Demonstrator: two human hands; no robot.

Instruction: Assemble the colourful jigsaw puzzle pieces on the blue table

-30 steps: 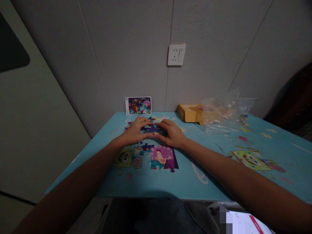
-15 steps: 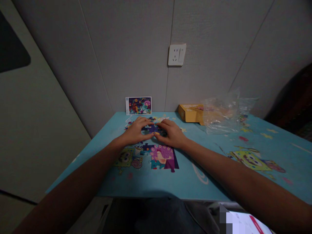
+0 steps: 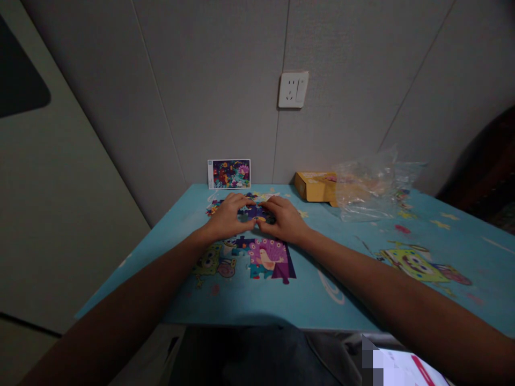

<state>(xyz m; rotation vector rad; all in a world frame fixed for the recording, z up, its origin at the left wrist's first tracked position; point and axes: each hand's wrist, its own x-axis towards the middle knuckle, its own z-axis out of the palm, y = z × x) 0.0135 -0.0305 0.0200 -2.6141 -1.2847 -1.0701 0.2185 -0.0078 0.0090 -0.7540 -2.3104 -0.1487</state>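
Note:
My left hand (image 3: pixel 228 218) and my right hand (image 3: pixel 284 220) rest side by side on the blue cartoon-printed table (image 3: pixel 362 289), fingertips meeting over a small cluster of dark puzzle pieces (image 3: pixel 254 213). Both hands press on those pieces; whether either grips a single piece is hidden by the fingers. Just nearer to me lies a joined puzzle section (image 3: pixel 269 259) with a purple peacock picture. Several loose pieces (image 3: pixel 212 208) lie beyond my left hand.
A reference picture card (image 3: pixel 229 173) leans against the wall at the table's back edge. A yellow box (image 3: pixel 316 185) and a crumpled clear plastic bag (image 3: pixel 372 185) sit at the back right. A wall socket (image 3: pixel 293 90) is above.
Both hands have stayed over the same cluster, with only slight finger shifts. The view has drifted a little.

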